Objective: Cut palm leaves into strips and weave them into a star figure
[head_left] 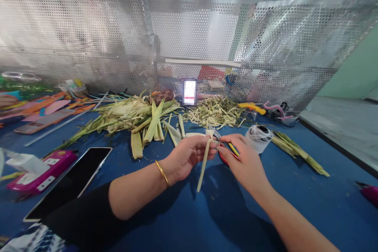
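Note:
My left hand [189, 155], with a gold bangle at the wrist, holds a narrow pale leaf strip [202, 169] near its fingertips. One end of the strip hangs down in front of the fingers, and a loop or knot shows at the top. My right hand [246, 161] pinches the other end between thumb and fingers, close to the left fingertips. Just behind the right thumb is a red-handled tool [223, 157], mostly hidden; it seems to lie on the table. A spool of white thread [257, 141] stands beyond the right hand.
Piles of dried leaves [126, 114] and shredded strips [212, 112] lie at the back. A tablet-like black device [72, 179] and a magenta power strip [56, 169] are on the left. Leaf stalks [301, 151] lie right. A perforated metal screen [191, 31] borders the blue table [183, 220].

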Demonstrator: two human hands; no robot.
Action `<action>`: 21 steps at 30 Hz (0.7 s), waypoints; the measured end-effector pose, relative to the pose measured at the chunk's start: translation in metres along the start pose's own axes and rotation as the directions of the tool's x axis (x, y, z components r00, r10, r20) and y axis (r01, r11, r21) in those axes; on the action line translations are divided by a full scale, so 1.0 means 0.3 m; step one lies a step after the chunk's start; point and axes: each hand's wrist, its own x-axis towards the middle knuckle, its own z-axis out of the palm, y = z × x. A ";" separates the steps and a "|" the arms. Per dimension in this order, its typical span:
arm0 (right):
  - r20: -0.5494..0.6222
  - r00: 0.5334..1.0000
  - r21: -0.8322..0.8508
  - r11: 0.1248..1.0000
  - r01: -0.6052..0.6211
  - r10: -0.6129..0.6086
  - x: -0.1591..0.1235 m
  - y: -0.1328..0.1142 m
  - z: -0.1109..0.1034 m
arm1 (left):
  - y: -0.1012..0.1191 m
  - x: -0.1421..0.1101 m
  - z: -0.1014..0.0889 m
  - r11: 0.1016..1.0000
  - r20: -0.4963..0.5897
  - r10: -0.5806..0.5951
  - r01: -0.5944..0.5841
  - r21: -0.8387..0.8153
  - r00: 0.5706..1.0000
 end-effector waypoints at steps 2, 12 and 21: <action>0.096 0.995 0.019 1.000 0.008 -0.010 0.006 0.014 0.006 | 0.000 0.001 0.000 1.000 -0.029 -0.025 0.025 0.000 0.999; 0.096 0.982 -0.099 0.980 0.173 -0.164 -0.007 0.001 0.021 | -0.021 0.002 -0.013 0.944 0.034 0.115 -0.120 0.306 0.993; 0.226 0.974 -0.147 0.988 0.056 -0.022 0.002 -0.022 -0.026 | -0.020 0.010 -0.016 0.870 0.015 0.202 -0.187 0.456 0.979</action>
